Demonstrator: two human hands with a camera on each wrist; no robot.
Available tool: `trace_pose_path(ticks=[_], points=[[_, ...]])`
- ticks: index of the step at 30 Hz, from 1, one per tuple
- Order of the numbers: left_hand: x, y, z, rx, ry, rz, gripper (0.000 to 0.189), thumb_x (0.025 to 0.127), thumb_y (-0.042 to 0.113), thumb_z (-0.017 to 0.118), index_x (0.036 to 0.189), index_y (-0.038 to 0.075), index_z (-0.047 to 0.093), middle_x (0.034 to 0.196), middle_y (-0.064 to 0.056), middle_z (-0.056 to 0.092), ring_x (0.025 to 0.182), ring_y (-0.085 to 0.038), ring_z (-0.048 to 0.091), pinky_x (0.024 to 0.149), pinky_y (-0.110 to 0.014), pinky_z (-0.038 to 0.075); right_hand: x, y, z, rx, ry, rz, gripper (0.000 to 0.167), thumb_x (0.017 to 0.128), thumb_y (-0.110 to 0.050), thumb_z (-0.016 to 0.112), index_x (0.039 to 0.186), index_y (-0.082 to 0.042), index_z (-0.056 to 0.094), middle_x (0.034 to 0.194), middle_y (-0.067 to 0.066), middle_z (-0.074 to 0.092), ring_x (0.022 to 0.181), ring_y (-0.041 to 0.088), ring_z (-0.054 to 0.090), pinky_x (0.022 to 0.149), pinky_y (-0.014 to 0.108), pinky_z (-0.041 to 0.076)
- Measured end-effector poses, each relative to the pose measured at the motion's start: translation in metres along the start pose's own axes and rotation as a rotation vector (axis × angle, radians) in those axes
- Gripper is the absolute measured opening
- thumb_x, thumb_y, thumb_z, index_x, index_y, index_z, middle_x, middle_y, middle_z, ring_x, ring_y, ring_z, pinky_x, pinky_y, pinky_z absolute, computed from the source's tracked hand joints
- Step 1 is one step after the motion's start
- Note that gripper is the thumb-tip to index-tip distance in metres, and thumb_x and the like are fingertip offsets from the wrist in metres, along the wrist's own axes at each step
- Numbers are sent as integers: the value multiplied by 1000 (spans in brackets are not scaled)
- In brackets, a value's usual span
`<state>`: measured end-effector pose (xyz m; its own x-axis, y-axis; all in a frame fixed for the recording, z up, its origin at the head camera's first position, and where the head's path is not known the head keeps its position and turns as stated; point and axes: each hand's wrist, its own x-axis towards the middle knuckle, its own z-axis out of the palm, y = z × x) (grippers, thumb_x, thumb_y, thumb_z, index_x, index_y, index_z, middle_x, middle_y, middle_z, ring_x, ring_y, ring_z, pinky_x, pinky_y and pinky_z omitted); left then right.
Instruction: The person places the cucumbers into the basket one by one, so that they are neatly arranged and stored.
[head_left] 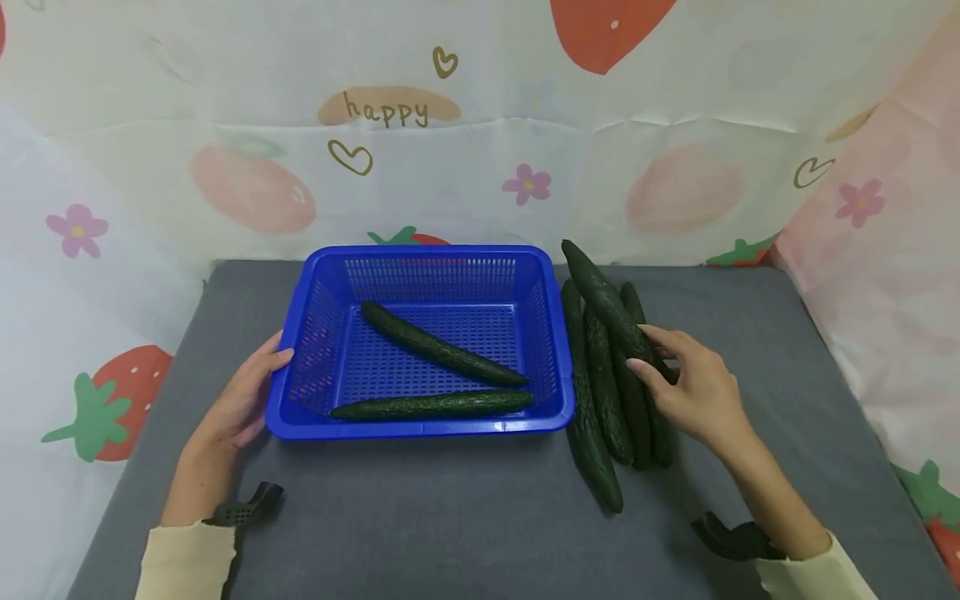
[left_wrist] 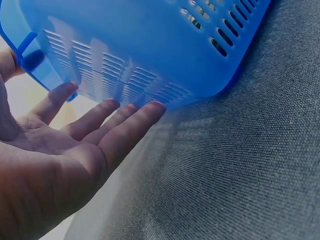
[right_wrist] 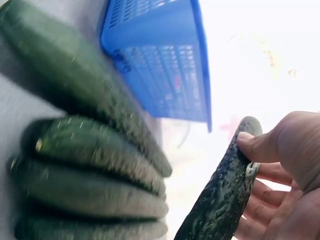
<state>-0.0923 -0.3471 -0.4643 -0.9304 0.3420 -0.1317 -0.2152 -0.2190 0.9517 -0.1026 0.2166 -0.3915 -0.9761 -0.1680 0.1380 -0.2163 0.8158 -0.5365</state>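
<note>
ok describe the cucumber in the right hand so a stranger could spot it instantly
On the grey table, find the blue basket. To its right, four cucumbers lie side by side, and the right hand holds your cucumber over them. It alone is gripped, slanting across those four rather than lying among them.

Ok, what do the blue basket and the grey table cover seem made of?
Blue basket: likely moulded plastic, smooth and slightly glossy, given the rim highlights and regular wall slots. Grey table cover: apparently matte woven fabric; the left wrist view shows its fine weave, but the fibre is unclear.
</note>
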Motion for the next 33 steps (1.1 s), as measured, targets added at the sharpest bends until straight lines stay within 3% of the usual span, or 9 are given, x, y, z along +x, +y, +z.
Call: trace_pose_path(ticks=[2,7,11,14,16,20,25,29,33], points=[[1,-1,0,-6,-18,10,52,116,22,31,166,17,19,141,3,66,123,-13,71,96,-33,62,1,-5,1,26,-12,-2,50,102,-26,72,148,-10,60,133,22,69,108,46,72,68,53,59],[2,-2,1,-43,-39,26,45,116,19,29,162,21,28,138,2,69,120,-14,72,95,-34,62,7,-19,4,68,-34,-14,48,103,-24,71,148,-12,60,129,17,71,102,37,69,68,45,54],[4,-1,2,-53,-31,31,43,116,18,30,159,23,33,135,1,71,117,-15,73,93,-34,63,11,-28,6,94,-44,-46,47,103,-21,71,148,-13,60,136,15,70,115,38,69,86,56,59],[4,-1,1,-53,-29,26,45,116,19,30,161,22,30,137,1,70,118,-15,73,93,-35,63,15,-35,6,103,-57,-75,46,102,-19,71,147,-12,61,138,15,69,120,38,69,97,59,58],[4,-2,0,-43,-30,23,47,116,20,30,163,20,26,139,1,69,119,-15,73,94,-35,63,17,-40,7,94,-63,-94,46,102,-20,71,147,-13,62,138,14,70,118,37,70,94,58,59],[4,-3,0,-28,-39,31,47,116,19,29,163,19,24,141,1,68,121,-15,72,95,-34,63,23,-51,8,85,-71,-124,46,102,-22,71,147,-16,62,137,12,71,104,33,72,75,49,59],[5,-2,1,-48,-44,54,44,116,16,29,159,21,32,136,0,71,116,-15,73,92,-34,63,32,-66,9,91,-83,-167,48,102,-22,72,148,-17,62,136,10,71,69,23,59,54,32,41],[3,0,1,-44,-38,53,43,116,17,29,157,22,34,134,1,72,115,-15,74,91,-35,64,39,-81,9,77,-103,-204,47,101,-23,73,147,-17,63,136,10,71,53,15,41,48,30,30],[2,2,0,-39,-34,43,42,116,17,29,157,23,34,135,1,71,116,-16,74,91,-36,64,44,-95,11,58,-124,-245,46,101,-24,72,146,-16,64,133,9,73,52,13,40,48,29,30]])
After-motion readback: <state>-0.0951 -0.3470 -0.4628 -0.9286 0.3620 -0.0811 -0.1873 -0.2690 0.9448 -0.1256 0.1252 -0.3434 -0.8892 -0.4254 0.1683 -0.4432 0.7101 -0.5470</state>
